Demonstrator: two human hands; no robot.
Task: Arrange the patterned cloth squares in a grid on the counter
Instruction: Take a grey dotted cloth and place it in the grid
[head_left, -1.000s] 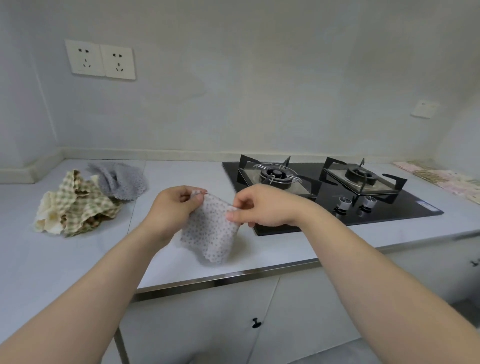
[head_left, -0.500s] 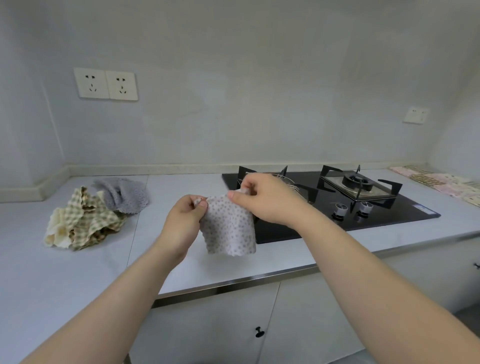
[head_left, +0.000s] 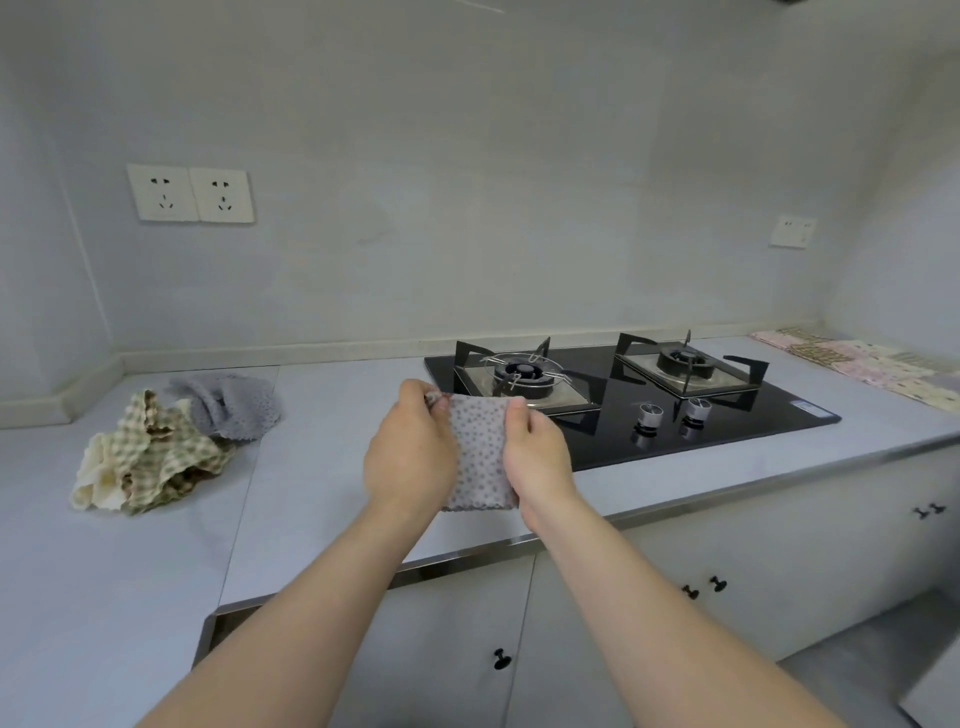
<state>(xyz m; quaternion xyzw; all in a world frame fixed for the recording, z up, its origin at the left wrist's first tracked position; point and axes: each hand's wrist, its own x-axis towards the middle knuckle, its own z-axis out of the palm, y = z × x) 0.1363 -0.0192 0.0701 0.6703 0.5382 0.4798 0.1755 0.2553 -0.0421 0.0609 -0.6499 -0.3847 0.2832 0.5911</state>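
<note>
Seen from a head-worn camera over a pale kitchen surface (head_left: 322, 483). Held up between both hands above the front edge: a small dotted cloth square (head_left: 479, 457), hanging flat and upright, clear of the surface. Left hand (head_left: 410, 457) pinched shut on the upper left corner, fingers (head_left: 415, 400) curled over the fabric; right hand (head_left: 537, 457) closed along the right edge, thumb pressed against the top corner. Just behind the hands, a black two-burner gas hob (head_left: 649, 395) set into the surface. Well to the left, a crumpled heap of checked green-and-cream cloths (head_left: 150, 457), touching a bunched grey cloth (head_left: 234, 408) behind it. At far right by the wall, several patterned cloth squares (head_left: 857, 364) laid flat side by side.
</note>
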